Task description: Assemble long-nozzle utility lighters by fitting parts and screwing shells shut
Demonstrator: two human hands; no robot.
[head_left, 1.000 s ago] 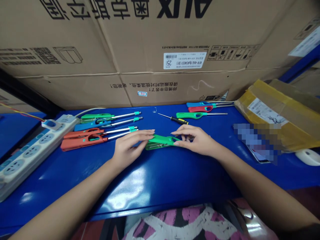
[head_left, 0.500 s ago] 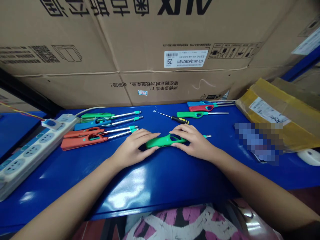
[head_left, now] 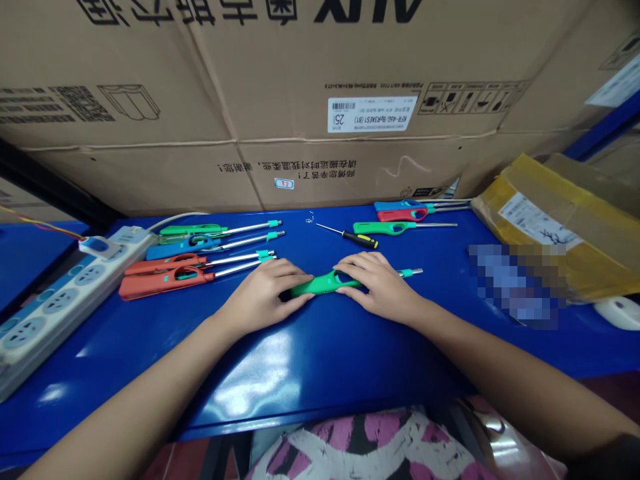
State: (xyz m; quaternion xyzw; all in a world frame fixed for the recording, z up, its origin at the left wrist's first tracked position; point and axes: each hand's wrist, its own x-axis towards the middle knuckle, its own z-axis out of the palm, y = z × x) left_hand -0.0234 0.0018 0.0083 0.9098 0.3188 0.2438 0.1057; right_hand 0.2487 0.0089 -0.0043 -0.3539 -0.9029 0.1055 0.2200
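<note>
A green long-necked lighter (head_left: 325, 283) lies crosswise in front of me on the blue tabletop, its metal tip with a teal band pointing right. My left hand (head_left: 267, 293) grips the butt end of its handle between thumb and fingers. Around the trigger-loop end is my right hand (head_left: 375, 283), thumb below and fingers above; it covers part of the loop and neck. Just beyond the right hand rests a black and yellow screwdriver (head_left: 366, 240), its thin shaft pointing away to the left. Tiny metal bits (head_left: 310, 219) lie past its tip.
Left of my hands lie two orange lighters (head_left: 160, 283), a blue lighter (head_left: 183, 247) and a green one, beside a white power strip (head_left: 60, 300). More lighters (head_left: 383, 228) sit at back right. A yellow-taped package (head_left: 560, 227) stands right, a large carton (head_left: 280, 80) behind.
My right hand has slid slightly left along the green lighter, showing more of its teal-banded tip. The left hand has shifted slightly left and keeps its hold.
</note>
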